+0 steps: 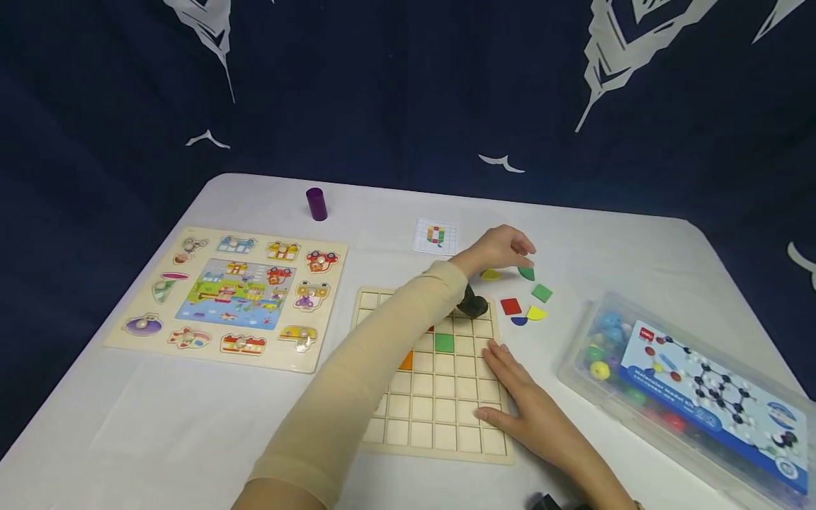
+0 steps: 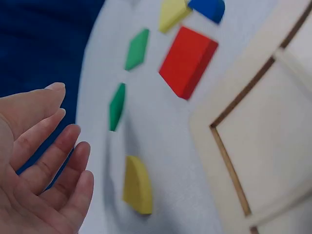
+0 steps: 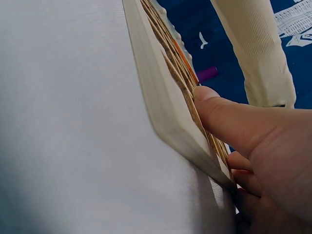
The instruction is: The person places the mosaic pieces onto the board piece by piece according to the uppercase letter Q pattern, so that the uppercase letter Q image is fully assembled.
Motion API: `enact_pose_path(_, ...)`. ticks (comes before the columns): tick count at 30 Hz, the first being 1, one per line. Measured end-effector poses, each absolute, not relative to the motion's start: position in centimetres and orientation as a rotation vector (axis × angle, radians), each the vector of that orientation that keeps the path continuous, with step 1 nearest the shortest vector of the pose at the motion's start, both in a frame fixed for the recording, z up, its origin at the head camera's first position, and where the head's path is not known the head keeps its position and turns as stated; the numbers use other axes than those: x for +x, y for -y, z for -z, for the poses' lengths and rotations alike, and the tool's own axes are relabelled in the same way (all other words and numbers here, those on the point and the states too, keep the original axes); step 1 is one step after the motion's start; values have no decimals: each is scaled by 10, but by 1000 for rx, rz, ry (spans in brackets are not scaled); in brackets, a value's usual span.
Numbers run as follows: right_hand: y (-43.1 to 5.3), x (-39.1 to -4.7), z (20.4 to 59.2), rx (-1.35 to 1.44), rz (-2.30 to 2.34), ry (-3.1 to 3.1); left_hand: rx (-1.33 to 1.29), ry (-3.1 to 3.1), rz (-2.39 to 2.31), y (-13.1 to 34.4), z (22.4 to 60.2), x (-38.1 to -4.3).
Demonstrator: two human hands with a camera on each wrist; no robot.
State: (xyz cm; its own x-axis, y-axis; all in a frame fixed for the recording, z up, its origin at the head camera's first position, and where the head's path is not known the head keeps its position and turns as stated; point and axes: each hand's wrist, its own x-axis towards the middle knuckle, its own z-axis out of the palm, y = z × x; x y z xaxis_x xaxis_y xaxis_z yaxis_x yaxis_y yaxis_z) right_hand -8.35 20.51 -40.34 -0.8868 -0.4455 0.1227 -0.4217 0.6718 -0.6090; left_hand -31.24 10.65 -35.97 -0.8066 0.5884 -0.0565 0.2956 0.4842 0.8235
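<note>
My left hand (image 1: 500, 248), its arm in a beige sleeve crossing the board, hovers above loose pieces behind it. In the left wrist view its fingers are loosely bent with nothing between them, beside a green rounded piece (image 2: 117, 107) and a yellow rounded piece (image 2: 137, 186). My right hand (image 1: 525, 407) rests on the right edge of the wooden grid board (image 1: 446, 453), thumb and fingers spread along the rim. On the board lie a green square (image 1: 444, 343) and an orange piece (image 1: 406, 361), the latter partly hidden by the sleeve.
Beyond the board lie a red square (image 1: 511, 307), another green square (image 1: 542, 293), a yellow piece (image 1: 536, 313), a blue piece (image 1: 519, 321) and a pattern card (image 1: 435, 236). A picture puzzle (image 1: 319, 312) is left, a molecular model box (image 1: 701, 404) right, a purple cylinder (image 1: 316, 204) farther back.
</note>
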Motion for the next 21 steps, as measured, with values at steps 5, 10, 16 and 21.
enact_pose_path(5,-205,-83,403,-725,1020,-2831,656,-2432,-1188,-114,366,-317)
enact_pose_path(10,-204,-83,403,-725,1018,-2831,632,-2465,-1154,-118,371,-320)
enact_pose_path(16,-204,-83,403,-736,1015,-2848,708,-2582,-975,-125,374,-318)
enact_pose_path(21,-204,-84,403,-747,1019,-2849,775,-2668,-815,-129,372,-314)
